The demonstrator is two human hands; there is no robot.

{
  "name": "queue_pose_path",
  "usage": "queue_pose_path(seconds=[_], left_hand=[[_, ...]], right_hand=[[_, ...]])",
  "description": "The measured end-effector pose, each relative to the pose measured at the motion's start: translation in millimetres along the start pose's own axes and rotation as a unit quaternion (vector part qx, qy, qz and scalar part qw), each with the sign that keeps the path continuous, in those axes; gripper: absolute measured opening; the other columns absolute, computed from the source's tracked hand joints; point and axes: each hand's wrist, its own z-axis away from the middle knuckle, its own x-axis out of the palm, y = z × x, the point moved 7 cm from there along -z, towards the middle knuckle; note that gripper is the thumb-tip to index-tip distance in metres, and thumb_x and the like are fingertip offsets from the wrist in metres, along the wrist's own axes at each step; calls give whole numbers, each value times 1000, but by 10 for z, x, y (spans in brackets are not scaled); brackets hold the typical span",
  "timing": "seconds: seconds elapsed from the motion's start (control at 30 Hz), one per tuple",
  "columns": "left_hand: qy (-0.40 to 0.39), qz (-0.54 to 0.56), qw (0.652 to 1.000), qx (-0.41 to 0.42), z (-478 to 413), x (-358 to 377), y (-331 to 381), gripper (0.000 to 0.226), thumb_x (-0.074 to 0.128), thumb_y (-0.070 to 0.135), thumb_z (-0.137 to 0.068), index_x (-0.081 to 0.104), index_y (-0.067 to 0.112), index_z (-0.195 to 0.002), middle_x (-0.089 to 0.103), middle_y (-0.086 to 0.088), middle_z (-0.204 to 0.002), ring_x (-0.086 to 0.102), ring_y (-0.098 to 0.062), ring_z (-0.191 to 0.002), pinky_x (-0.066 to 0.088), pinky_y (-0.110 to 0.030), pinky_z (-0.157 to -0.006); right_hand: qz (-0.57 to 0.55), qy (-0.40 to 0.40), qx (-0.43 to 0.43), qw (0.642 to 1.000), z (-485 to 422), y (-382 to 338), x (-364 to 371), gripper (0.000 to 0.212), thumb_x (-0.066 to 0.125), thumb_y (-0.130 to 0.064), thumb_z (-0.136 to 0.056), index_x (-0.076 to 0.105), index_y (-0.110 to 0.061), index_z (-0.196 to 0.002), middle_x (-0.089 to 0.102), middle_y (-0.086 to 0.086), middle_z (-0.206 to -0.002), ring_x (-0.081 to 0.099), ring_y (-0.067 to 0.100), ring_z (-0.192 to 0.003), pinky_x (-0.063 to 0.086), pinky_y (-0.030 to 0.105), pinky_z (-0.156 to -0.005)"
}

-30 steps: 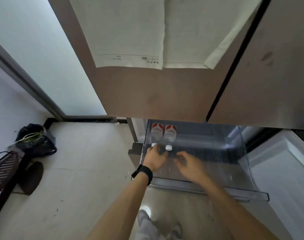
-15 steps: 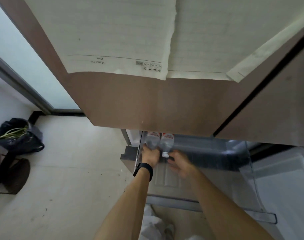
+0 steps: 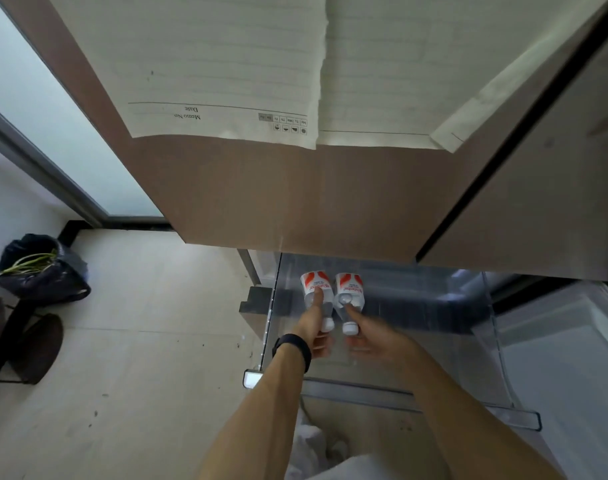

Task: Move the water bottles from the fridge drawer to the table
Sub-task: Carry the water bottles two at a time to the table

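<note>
Plastic this thin gives easily, so my left hand (image 3: 313, 336), curled around the left bottle (image 3: 314, 285), and my right hand (image 3: 371, 341), curled around the neck of the right bottle (image 3: 351, 289), should grip firmly without crushing and lift both over the front rim of the fridge drawer (image 3: 364, 393). The bottles lie touching near the drawer's back left corner, with clear bodies, red-and-white labels and white caps toward me.

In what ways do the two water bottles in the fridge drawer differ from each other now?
The left bottle lies next to the left wall of the drawer; the right bottle lies beside it, toward the middle. The left hand, with a black wristband, grips the left bottle; the right hand, wrist bare, grips the right bottle. Both lie on their sides, caps toward the person, with white-and-red labels.
</note>
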Motion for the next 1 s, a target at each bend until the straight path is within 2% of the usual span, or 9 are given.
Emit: queue_pose_path(seconds=[0.07, 0.13, 0.23, 0.3, 0.37, 0.5, 0.7, 0.87, 1.0], left_hand=[[-13, 19, 1000, -15, 104, 69, -29, 92, 48, 93, -72, 57, 19, -126, 70, -11, -115, 68, -27, -106, 54, -44, -95], [3, -3, 1000, 19, 279, 89, 50, 70, 44, 79, -88, 55, 17, -120, 69, -12, -115, 67, -29, -106, 54, -41, -95], [103, -89, 988, 72, 433, -56, 163, 60, 49, 65, -95, 55, 9, -118, 70, -11, -102, 70, -24, -83, 57, -28, -59], [156, -145, 971, 112, 557, -156, 254, 61, 55, 54, -97, 49, 0, -126, 68, -16, -105, 70, -25, -75, 57, -29, -51], [194, -258, 933, 157, 675, -235, 339, 57, 51, 48, -99, 43, -3, -123, 66, -19, -107, 72, -29, -76, 63, -38, -61], [265, -427, 834, 227, 1008, -331, 454, 47, 43, 54, -98, 34, 12, -115, 67, -12, -108, 72, -31, -87, 61, -46, -77], [287, -575, 674, 363, 1496, -117, 790, 41, 37, 52, -104, 38, 13, -116, 69, -8, -101, 67, -34, -84, 53, -41, -69], [204, -658, 605, 399, 1529, 87, 812, 41, 35, 56, -103, 37, 18, -116, 69, -5, -108, 67, -26, -81, 59, -39, -70], [166, -672, 594, 411, 1509, 131, 805, 39, 37, 55, -103, 37, 18, -115, 69, -6, -109, 61, -22, -74, 54, -33, -66]], right_hand=[[26, -22, -7, 999, 78, 27, 5, 57, 63, -67, -83, 66, -21, -117, 76, 4, -108, 71, 24, -103, 56, 44, -92], [87, -30, -32, 995, 186, 23, 11, 55, 57, -66, -88, 66, -21, -118, 76, 2, -106, 72, 20, -99, 56, 41, -92], [151, 2, -72, 986, 358, 7, -67, 51, 53, -56, -95, 62, -13, -119, 73, 3, -99, 74, 14, -80, 60, 32, -79], [161, 29, -88, 983, 474, 1, -179, 46, 49, -46, -101, 61, -4, -117, 72, 3, -90, 73, 12, -67, 56, 22, -59], [148, 69, -107, 981, 569, 15, -328, 45, 49, -40, -102, 61, 1, -113, 74, 5, -83, 74, 16, -64, 53, 21, -54], [209, 180, -141, 951, 767, 38, -649, 38, 51, -43, -98, 50, -6, -103, 73, 6, -83, 71, 21, -76, 54, 32, -71], [358, 262, -190, 876, 1210, -159, -865, 40, 42, -50, -100, 38, -13, -115, 62, 10, -94, 65, 35, -88, 51, 41, -73], [456, 287, -278, 795, 1522, -527, -835, 30, 42, -44, -101, 39, -15, -109, 66, 12, -101, 65, 35, -89, 47, 36, -64], [545, 253, -304, 739, 1609, -651, -673, 32, 41, -46, -101, 39, -16, -113, 66, 9, -107, 65, 31, -91, 46, 36, -66]])
